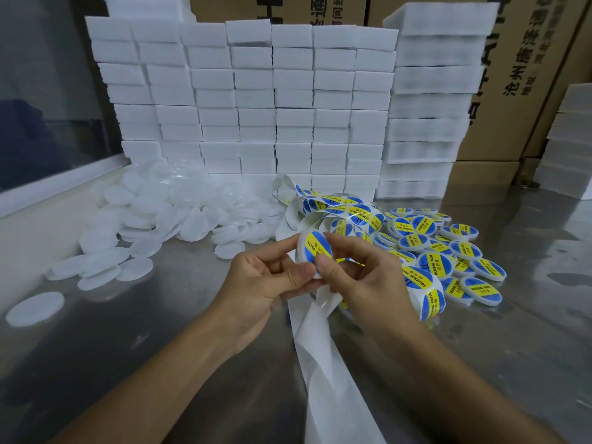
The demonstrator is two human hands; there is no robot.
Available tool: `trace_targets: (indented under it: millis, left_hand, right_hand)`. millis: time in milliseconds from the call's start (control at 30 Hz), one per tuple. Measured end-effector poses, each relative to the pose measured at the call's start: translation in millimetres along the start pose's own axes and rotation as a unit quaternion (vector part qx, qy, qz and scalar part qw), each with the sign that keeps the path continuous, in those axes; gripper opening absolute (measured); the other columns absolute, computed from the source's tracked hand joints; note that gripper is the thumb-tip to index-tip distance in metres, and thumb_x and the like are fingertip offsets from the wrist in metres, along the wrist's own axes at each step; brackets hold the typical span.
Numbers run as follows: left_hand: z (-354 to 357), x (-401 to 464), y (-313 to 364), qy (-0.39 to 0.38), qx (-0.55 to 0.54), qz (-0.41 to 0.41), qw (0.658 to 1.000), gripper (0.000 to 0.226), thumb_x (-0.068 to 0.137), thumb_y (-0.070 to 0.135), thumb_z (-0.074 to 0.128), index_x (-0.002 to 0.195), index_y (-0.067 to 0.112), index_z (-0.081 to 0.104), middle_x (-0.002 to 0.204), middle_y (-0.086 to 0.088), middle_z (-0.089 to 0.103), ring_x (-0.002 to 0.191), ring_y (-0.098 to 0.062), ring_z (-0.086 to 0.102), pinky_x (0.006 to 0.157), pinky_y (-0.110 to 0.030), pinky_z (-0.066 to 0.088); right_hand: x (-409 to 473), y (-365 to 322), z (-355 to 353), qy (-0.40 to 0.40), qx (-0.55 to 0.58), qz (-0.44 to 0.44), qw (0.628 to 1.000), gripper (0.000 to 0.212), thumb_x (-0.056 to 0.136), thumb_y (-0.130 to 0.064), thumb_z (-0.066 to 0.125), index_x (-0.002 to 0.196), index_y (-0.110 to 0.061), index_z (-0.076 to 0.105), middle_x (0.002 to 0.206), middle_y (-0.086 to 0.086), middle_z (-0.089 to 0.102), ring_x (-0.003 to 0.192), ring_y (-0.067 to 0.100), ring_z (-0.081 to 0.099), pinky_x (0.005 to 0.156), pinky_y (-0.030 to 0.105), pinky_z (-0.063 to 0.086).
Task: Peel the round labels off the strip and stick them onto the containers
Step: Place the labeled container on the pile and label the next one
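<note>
At the centre, my left hand (pixel 272 277) pinches a round white container (pixel 312 248) by its edge. A blue and yellow round label covers its top. My right hand (pixel 358 270) grips the same container from the right, thumb pressing on the label's lower edge. Behind my hands the label strip (pixel 339 206) curls in a loop with several blue and yellow labels on it. Its bare white backing (pixel 323 363) trails down toward me over the steel table. Plain unlabelled containers (pixel 166 216) lie heaped at the left. Labelled containers (pixel 448 248) are piled at the right.
Stacks of white foam blocks (pixel 256 100) form a wall behind the piles, with cardboard boxes (pixel 528 75) at the back right. One lone white container (pixel 35 307) lies at the left on the steel table (pixel 144 347).
</note>
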State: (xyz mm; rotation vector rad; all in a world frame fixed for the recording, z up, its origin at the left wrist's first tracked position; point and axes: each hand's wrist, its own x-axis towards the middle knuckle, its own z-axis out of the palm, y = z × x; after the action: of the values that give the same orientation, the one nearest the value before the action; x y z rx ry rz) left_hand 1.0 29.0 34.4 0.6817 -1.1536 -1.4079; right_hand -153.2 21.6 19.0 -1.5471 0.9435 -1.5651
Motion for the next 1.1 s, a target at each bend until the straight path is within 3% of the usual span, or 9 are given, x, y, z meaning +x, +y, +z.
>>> trace_targets:
  millis: [67,167,267,400,667,867,933,1033,1100]
  left_hand:
    - [1,-1,-2,-0.019,-0.003,-0.009,1.000,0.050,0.059,0.015,0.078,0.109,0.008,0.073,0.107,-0.037,0.061,0.091,-0.031,0.070,0.072,-0.029,0.058]
    - [5,-1,-6,-0.044,0.001,-0.015,0.999,0.048,0.063,0.018,0.076,0.110,0.008,0.072,0.102,-0.022,0.071,0.090,-0.031,0.072,0.071,-0.027,0.058]
    - [5,0,-5,-0.026,-0.008,-0.010,1.000,0.046,0.062,0.019,0.075,0.107,0.009,0.074,0.099,-0.020,0.072,0.086,-0.029,0.073,0.068,-0.026,0.058]
    - [4,-1,-2,-0.020,0.011,0.005,1.000,0.042,0.060,0.023,0.077,0.100,0.011,0.077,0.093,-0.026,0.068,0.079,-0.023,0.072,0.066,-0.025,0.058]
    - [6,-3,-2,-0.057,0.053,0.010,0.997,0.040,0.062,0.025,0.075,0.100,0.014,0.076,0.092,-0.017,0.074,0.084,-0.023,0.072,0.067,-0.026,0.058]
    - [5,-4,-3,-0.057,0.111,0.020,0.992,0.043,0.067,0.021,0.072,0.108,0.006,0.072,0.081,-0.020,0.072,0.076,-0.023,0.069,0.067,-0.025,0.057]
    - [4,-4,-3,-0.063,0.120,0.020,0.991,0.039,0.071,0.016,0.069,0.107,0.003,0.071,0.090,-0.029,0.070,0.077,-0.025,0.069,0.068,-0.026,0.057]
    - [1,-3,-1,-0.077,0.109,0.018,0.991,0.033,0.074,0.014,0.066,0.104,0.002,0.072,0.096,-0.024,0.072,0.084,-0.027,0.070,0.069,-0.027,0.057]
    - [-1,-2,0,-0.081,0.100,0.020,0.991,0.030,0.076,0.015,0.065,0.102,0.005,0.073,0.097,-0.018,0.074,0.088,-0.025,0.071,0.069,-0.027,0.057]
  right_hand:
    - [2,1,-3,0.021,-0.002,-0.010,1.000,0.010,0.085,-0.012,0.071,0.092,-0.017,0.072,0.072,0.001,0.072,0.059,0.010,0.065,0.054,0.022,0.052]
    - [3,3,-11,0.040,-0.042,-0.018,0.998,0.013,0.091,-0.009,0.064,0.084,-0.016,0.072,0.073,0.010,0.072,0.059,0.017,0.065,0.055,0.035,0.056]
    - [1,3,-8,0.032,-0.046,-0.040,0.998,0.004,0.085,-0.024,0.071,0.081,-0.024,0.072,0.069,0.000,0.073,0.056,0.010,0.065,0.051,0.025,0.053]
    - [-1,7,0,0.051,-0.067,-0.022,0.996,0.030,0.068,-0.059,0.078,0.075,-0.031,0.071,0.070,0.003,0.070,0.064,0.028,0.065,0.059,0.036,0.055]
    - [1,14,-7,0.071,-0.114,-0.058,0.989,0.037,0.087,-0.040,0.061,0.062,-0.014,0.053,0.047,-0.006,0.051,0.045,0.012,0.046,0.047,0.027,0.039]
    - [-2,10,-5,0.070,-0.100,-0.047,0.991,0.067,0.072,-0.067,0.069,0.068,-0.002,0.056,0.055,0.013,0.057,0.048,0.020,0.047,0.045,0.026,0.040]
    - [-2,9,-6,0.078,-0.105,-0.044,0.990,0.064,0.075,-0.063,0.065,0.065,-0.001,0.051,0.050,0.006,0.052,0.046,0.012,0.043,0.045,0.025,0.036]
    - [1,9,-7,0.061,-0.090,-0.050,0.993,0.059,0.082,-0.050,0.060,0.068,0.006,0.048,0.059,0.026,0.053,0.053,0.039,0.048,0.048,0.043,0.041]
    - [2,9,-9,0.056,-0.061,-0.045,0.996,0.051,0.085,-0.042,0.060,0.072,0.006,0.050,0.063,0.029,0.057,0.054,0.041,0.052,0.051,0.046,0.045]
